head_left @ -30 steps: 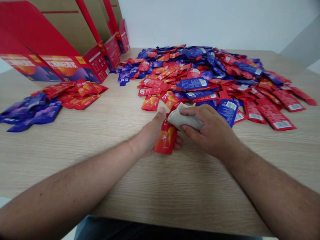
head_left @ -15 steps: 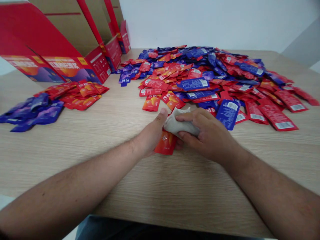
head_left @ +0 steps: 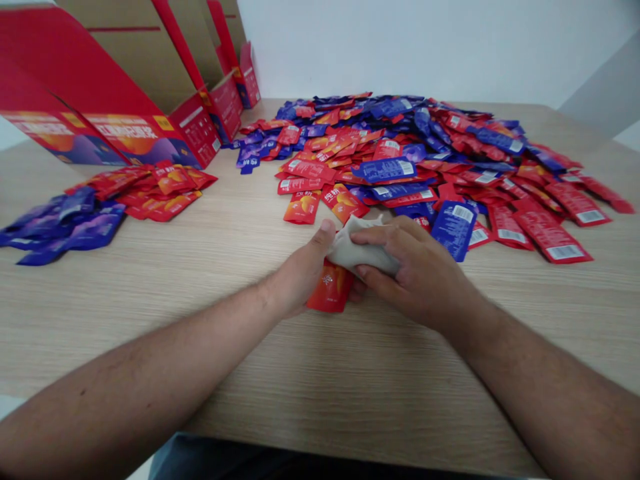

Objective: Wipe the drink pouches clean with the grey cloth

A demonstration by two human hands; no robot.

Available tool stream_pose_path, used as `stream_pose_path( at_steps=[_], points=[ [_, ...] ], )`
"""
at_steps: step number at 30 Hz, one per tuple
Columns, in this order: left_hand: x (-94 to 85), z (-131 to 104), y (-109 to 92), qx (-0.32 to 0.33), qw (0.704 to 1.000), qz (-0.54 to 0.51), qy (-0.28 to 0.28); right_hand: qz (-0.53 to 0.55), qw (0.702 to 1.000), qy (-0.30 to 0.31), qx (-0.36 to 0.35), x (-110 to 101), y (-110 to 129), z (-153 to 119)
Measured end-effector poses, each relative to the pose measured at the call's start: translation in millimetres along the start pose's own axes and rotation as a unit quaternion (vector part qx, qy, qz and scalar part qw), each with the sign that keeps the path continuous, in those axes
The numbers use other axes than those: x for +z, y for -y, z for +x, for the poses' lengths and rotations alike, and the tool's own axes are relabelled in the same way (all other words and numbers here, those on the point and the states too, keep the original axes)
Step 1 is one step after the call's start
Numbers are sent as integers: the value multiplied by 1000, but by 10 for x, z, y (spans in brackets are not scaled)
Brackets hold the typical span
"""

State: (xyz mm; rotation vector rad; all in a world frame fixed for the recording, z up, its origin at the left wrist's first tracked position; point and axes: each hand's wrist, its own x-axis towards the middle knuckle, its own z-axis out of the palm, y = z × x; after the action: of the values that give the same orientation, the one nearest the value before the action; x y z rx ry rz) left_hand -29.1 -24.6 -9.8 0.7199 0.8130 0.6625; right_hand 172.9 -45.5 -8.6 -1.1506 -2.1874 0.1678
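A red-orange pouch (head_left: pixel 327 290) lies across my left hand (head_left: pixel 305 270), whose thumb rests along its upper edge while fingers show beneath it. My right hand (head_left: pixel 413 270) is closed round a folded light-grey cloth (head_left: pixel 363 250), which presses against the upper part of that pouch and covers it. Just beyond both hands the large heap of red and blue pouches (head_left: pixel 395 170) begins. A blue pouch (head_left: pixel 454 230) with a barcode lies close to the knuckles of my right hand.
At left on the wooden table (head_left: pixel 280 373) are a group of red pouches (head_left: pixel 160 190) and a group of blue pouches (head_left: pixel 75 223). Open red cartons (head_left: pixel 195 130) with brown insides stand behind them. A white wall (head_left: pixel 425 47) bounds the back.
Both hands stay almost where they were, with the cloth still on the pouch. The cloth's folds have shifted slightly under my right fingers. The whole view has moved a little.
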Motion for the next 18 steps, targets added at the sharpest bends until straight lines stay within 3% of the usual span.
stream_pose_path(
  at_steps=[6, 11, 15, 18],
  points=[
    [-12, 23, 27, -23, 999, 27, -6, -1, 1000, -13, 6, 9, 0, -1],
    [-38, 41, 53, 13, 1000, 1, 4, 6, 1000, 21, 5, 13, 14, -3],
    [-36, 23, 42, -17, 1000, 9, 4, -3, 1000, -17, 6, 9, 14, -1],
    [-23, 15, 38, 12, 1000, -4, 7, 8, 1000, 4, -2, 6, 24, -7]
  ],
)
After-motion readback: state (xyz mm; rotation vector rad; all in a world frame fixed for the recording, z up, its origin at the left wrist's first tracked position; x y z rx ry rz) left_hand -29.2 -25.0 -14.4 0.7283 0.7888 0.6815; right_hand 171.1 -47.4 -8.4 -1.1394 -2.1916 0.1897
